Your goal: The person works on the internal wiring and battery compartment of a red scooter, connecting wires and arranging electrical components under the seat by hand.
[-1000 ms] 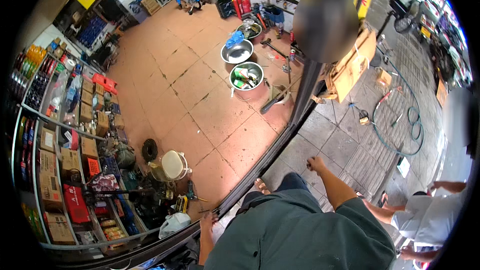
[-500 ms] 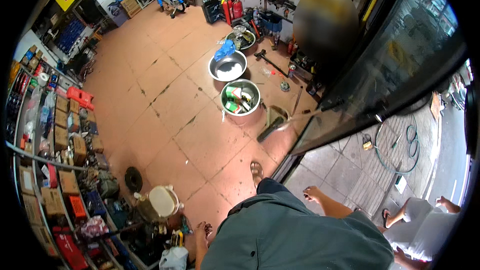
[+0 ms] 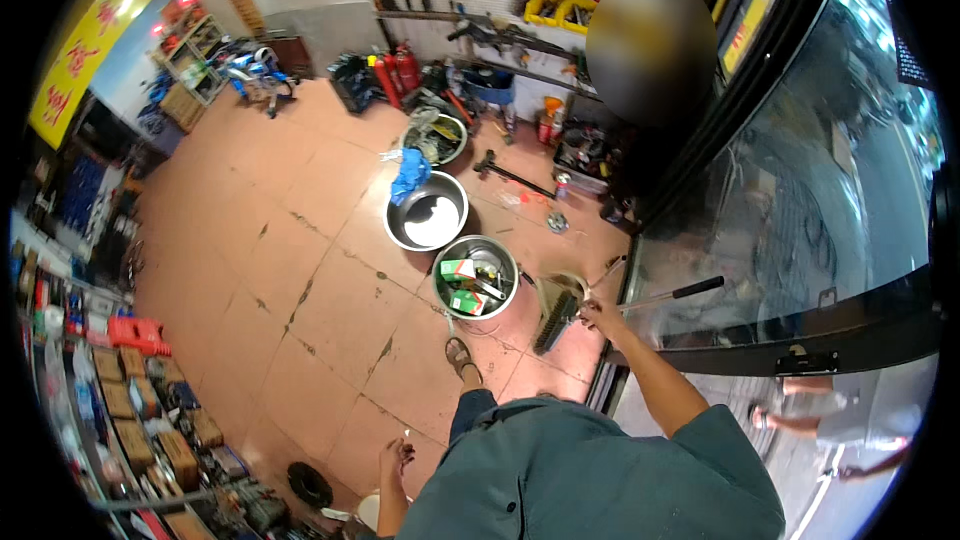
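Observation:
My right hand [image 3: 597, 317] is out to the front right, its fingers curled around the handle of a broom [image 3: 690, 288]. The broom's dark bristle head [image 3: 556, 324] rests beside a beige dustpan [image 3: 546, 288] near the doorway. The handle slants right across the glass door to its black grip. My left hand [image 3: 396, 457] hangs low on the left above the floor, its fingers loosely apart with nothing visible in them. Left of the broom stands a metal basin [image 3: 439, 305] with green-and-white boxes and parts inside.
Beyond it are a shiny basin [image 3: 392, 230] with a blue cloth [image 3: 410, 176] on its rim and another full basin [image 3: 464, 147]. A hammer-like tool [image 3: 520, 178] lies on the tiles. The glass door [image 3: 770, 240] stands at the right; stocked shelves [image 3: 130, 420] line the left.
My right hand has gone from beside my body forward to the broom handle. The view has shifted, and the basins and broom appear lower in it. My left hand stays low.

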{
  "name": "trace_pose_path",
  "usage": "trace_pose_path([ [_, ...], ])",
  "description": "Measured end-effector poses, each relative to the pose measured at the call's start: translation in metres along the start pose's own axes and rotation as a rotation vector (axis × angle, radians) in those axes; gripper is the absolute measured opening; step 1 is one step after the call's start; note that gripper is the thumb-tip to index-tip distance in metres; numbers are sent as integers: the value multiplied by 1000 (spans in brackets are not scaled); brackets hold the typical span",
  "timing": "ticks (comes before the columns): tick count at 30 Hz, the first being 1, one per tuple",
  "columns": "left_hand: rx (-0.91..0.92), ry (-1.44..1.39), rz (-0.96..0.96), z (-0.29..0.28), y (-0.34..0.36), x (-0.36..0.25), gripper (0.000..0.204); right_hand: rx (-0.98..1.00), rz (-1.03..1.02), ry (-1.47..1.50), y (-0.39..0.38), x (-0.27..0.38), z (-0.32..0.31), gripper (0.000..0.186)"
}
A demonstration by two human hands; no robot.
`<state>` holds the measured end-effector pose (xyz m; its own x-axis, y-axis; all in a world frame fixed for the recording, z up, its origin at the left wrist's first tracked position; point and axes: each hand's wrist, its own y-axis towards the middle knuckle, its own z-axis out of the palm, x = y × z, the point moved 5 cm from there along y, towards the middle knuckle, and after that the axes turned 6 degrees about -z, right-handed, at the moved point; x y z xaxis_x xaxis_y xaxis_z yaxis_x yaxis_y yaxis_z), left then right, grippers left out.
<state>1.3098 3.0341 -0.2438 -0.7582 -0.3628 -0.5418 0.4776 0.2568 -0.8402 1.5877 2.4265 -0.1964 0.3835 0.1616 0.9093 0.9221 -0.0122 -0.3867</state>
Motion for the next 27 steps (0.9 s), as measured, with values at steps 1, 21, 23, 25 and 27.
trace_pose_path([
  [1,37,0,28,-9,19,-23,38,-49,81,50,-6,1,13,29],
  [21,255,568,156,252,137,-402,34,-391,82,207,107,3,21,36],
  [23,274,828,195,290,138,-408,36,-438,176,254,117,43,1,32],
  [25,373,998,290,325,149,-420,37,-531,134,202,116,61,-20,30],
  [27,457,1136,395,358,164,-436,37,-631,114,242,107,51,-37,27],
])
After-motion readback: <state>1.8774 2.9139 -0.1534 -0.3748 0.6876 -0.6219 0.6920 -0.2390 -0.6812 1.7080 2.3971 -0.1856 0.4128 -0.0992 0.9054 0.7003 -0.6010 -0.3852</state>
